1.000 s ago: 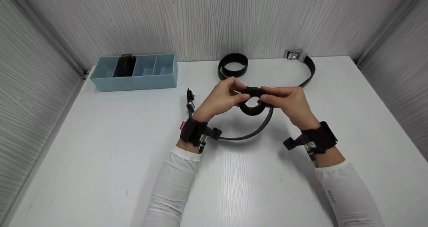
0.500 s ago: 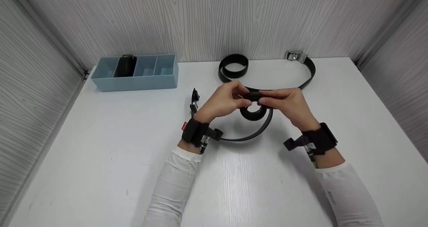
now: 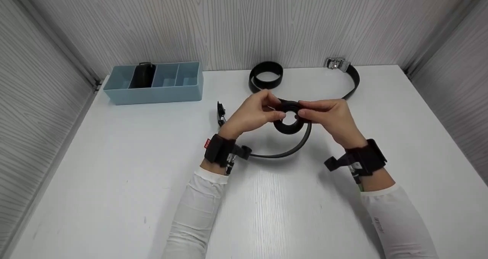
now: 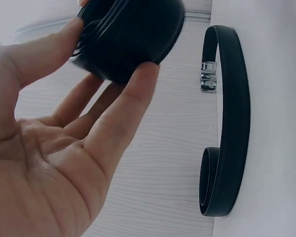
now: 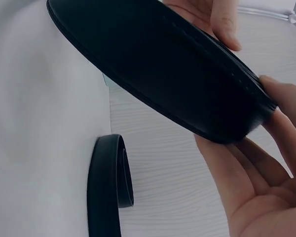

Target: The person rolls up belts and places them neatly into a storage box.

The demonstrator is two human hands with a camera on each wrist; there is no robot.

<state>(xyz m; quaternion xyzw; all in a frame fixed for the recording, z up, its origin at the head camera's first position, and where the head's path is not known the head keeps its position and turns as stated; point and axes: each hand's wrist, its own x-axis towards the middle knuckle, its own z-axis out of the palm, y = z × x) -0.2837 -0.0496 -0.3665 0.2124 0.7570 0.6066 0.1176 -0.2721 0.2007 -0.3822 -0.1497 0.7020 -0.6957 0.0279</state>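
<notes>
A black belt [image 3: 288,129] is partly wound into a coil, held up over the white table. My left hand [image 3: 254,113] pinches the coil's left side between thumb and fingers. On its right side, my right hand [image 3: 331,118] grips it the same way. In the left wrist view the coiled belt [image 4: 133,39] shows several stacked layers at its edge. From the coil the belt's loose length curves down and left, passing behind my left wrist. Its buckle end [image 3: 221,114] shows beyond that wrist. The right wrist view has the belt's flat outer face [image 5: 153,64] close up.
Behind my hands a second black belt [image 3: 267,84] lies on the table, one end coiled, with a silver buckle [image 3: 335,63] at the other. At the back left stands a blue compartment box [image 3: 152,96] with a rolled black belt [image 3: 143,76] in one compartment. Panels enclose the table.
Both hands, still holding the coil, dipped slightly half a second ago and have risen a little again. The buckle end behind the left wrist shifted slightly. The box and second belt have not moved.
</notes>
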